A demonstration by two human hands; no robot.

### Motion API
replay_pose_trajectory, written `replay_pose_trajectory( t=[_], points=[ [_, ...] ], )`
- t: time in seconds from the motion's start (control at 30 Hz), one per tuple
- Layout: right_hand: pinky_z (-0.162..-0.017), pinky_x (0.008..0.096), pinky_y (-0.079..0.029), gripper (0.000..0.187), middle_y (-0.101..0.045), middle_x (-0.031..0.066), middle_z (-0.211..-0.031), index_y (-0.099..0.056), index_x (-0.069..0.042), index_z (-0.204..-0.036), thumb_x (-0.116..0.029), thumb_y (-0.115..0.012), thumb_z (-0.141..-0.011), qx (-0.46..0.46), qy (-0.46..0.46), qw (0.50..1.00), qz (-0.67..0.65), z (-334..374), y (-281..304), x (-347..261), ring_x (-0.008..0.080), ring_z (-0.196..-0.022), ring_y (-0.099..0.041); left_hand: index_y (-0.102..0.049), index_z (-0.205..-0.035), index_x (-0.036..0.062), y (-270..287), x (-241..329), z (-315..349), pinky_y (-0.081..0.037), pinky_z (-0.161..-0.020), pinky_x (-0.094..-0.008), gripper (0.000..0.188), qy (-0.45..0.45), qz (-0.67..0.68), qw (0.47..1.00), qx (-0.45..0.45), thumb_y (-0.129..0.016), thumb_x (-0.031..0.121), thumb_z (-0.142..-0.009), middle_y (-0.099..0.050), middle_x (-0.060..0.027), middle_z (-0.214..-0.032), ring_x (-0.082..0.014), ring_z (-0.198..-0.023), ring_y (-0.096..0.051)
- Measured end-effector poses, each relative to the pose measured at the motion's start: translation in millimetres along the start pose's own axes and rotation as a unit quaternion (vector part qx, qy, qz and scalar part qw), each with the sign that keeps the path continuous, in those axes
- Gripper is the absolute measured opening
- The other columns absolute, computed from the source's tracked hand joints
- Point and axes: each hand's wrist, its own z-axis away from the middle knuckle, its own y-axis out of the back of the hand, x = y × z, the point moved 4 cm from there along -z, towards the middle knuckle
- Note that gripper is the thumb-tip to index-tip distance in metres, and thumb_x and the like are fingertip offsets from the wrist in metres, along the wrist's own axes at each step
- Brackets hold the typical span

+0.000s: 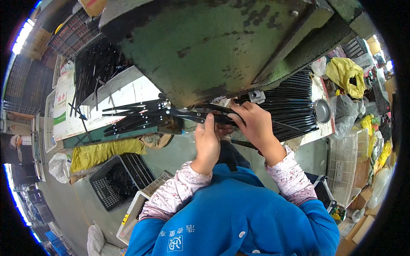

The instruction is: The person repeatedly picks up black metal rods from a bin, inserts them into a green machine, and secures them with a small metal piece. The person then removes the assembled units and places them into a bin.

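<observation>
My left hand point(207, 145) is closed on a black flat metal bar point(186, 114) with holes, its thumb on top and its other fingers mostly hidden beneath. Close by, my right hand point(256, 126) pinches the black metal parts near the bar's right end, under the lower edge of a green machine point(192, 51). Exactly where those pieces join is hidden by my fingers. To the left lies a pile of black riveted bars point(139, 113), touching the held bar's far end or nearly so. Right of my right hand, many black tubes point(294, 102) lie side by side.
The worn machine body hangs over the work. A round metal dish point(322, 112) sits by the tubes. At the left are a bin of black parts point(100, 64) and yellow sacking point(106, 153). A dark crate point(113, 181) stands on the floor; a white crate point(341, 166) is at right.
</observation>
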Motion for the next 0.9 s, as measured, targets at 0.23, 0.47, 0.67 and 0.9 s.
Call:
replay_pose_trajectory(
  t=[0.23,0.47,0.67,0.9],
  points=[
    [-0.069,0.0377,-0.053,0.025,-0.066,0.0087,-0.096,-0.067,-0.011,-0.103,-0.023,-0.069,-0.081,-0.041,-0.046,0.995,-0.080,4,-4,8,0.0289,-0.085,-0.064,-0.054,-0.114,-0.0041,0,-32,2,-0.054,-0.080,-0.0321,0.029,0.051,-0.093,0.982,-0.157,-0.048,0.021,-0.101,-0.062,-0.0101,-0.107,-0.0176,-0.088,-0.064],
    [-0.089,0.0413,-0.045,0.033,-0.059,0.0170,-0.109,-0.060,-0.004,-0.118,-0.009,-0.062,-0.085,-0.074,-0.101,0.953,-0.277,-11,-94,67,0.0332,-0.100,-0.057,-0.055,-0.105,-0.0075,52,45,2,-0.056,-0.071,-0.0296,0.031,-0.013,-0.204,0.979,0.011,-0.053,0.023,-0.098,-0.066,-0.0133,-0.094,-0.0216,-0.084,-0.068],
    [-0.089,0.0423,-0.046,0.031,-0.064,0.0160,-0.111,-0.062,-0.005,-0.115,-0.019,-0.060,-0.087,-0.036,0.048,0.997,0.042,0,-172,123,0.0351,-0.101,-0.059,-0.053,-0.108,-0.0024,89,94,-2,-0.061,-0.073,-0.0424,0.021,-0.122,-0.071,0.990,0.003,-0.051,0.016,-0.098,-0.064,-0.0141,-0.099,-0.0270,-0.085,-0.067],
    [-0.088,0.0393,-0.046,0.031,-0.065,0.0133,-0.111,-0.063,-0.005,-0.113,-0.015,-0.064,-0.084,-0.045,0.053,0.996,0.052,-8,-164,134,0.0317,-0.100,-0.060,-0.052,-0.110,-0.0063,81,102,-15,-0.061,-0.072,-0.0349,0.027,-0.128,-0.025,0.991,0.004,-0.051,0.018,-0.098,-0.065,-0.0147,-0.095,-0.0233,-0.084,-0.067]
  ],
)
